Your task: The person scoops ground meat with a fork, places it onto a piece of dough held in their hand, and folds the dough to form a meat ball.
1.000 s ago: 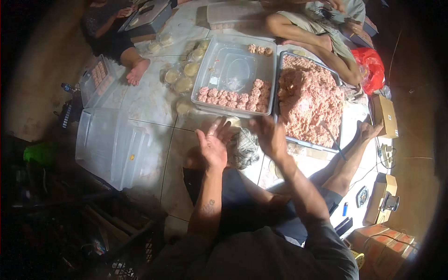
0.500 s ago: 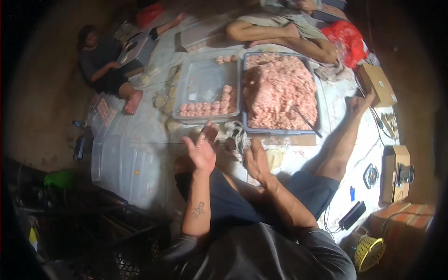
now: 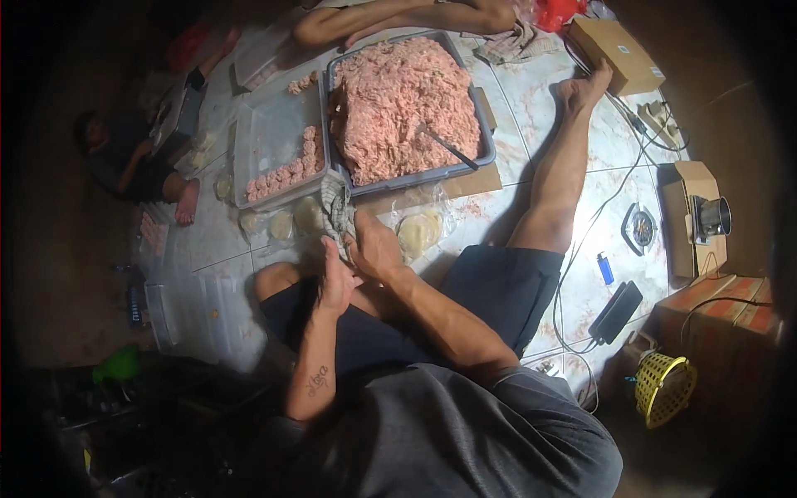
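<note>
My left hand (image 3: 335, 284) is raised over my lap, its fingers stretched upward and nothing seen in it. Against its inner side lies my right hand (image 3: 378, 249), back showing, its fingers partly hidden where the two hands meet. Just beyond the fingertips a crumpled striped cloth (image 3: 336, 206) hangs by the trays' front corner; I cannot make out whether the hands touch it. A large grey-blue tray (image 3: 491, 154) holds a heap of pink ground meat (image 3: 403, 100) with a dark-handled utensil (image 3: 448, 148) stuck in it. Left of it, a clear plastic bin (image 3: 241, 153) contains rows of meat balls (image 3: 286, 178).
Bagged pale round wrappers (image 3: 419, 231) lie right of my hands. Clear lids (image 3: 195, 311) lie at left. On the right are a cable, a blue lighter (image 3: 605, 268), an ashtray (image 3: 640, 229), cardboard boxes (image 3: 618, 54) and a yellow basket (image 3: 666, 390). Two other people sit beyond.
My two hands, apart before, have come together. The whole view has shifted, so the trays appear farther left and higher. The cloth stays at the trays' front corner.
</note>
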Demonstrator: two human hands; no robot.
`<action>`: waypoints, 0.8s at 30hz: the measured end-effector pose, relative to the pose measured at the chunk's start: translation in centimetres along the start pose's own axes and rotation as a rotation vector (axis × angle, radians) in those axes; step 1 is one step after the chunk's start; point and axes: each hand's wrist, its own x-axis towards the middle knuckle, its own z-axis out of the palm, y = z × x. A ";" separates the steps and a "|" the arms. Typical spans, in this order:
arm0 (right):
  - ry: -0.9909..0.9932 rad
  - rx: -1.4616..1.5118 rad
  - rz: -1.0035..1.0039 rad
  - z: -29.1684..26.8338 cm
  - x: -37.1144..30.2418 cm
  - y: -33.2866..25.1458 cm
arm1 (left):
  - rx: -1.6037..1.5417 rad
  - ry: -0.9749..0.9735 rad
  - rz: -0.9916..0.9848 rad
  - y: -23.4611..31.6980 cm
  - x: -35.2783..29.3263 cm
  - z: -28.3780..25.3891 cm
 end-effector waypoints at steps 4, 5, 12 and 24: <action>-0.248 -0.133 -0.086 -2.2 -0.7 1.1 | 0.199 0.434 0.158 0.9 2.7 -1.8; -0.357 -0.186 -0.082 -2.7 -1.1 0.8 | 0.402 0.421 0.350 0.9 3.7 -5.9; -0.235 -0.632 0.262 -9.0 -2.2 4.0 | 1.760 0.566 0.497 1.6 4.8 -5.6; -0.391 -0.219 0.318 -8.2 -2.5 4.4 | 0.796 0.091 0.608 -8.8 7.1 -2.1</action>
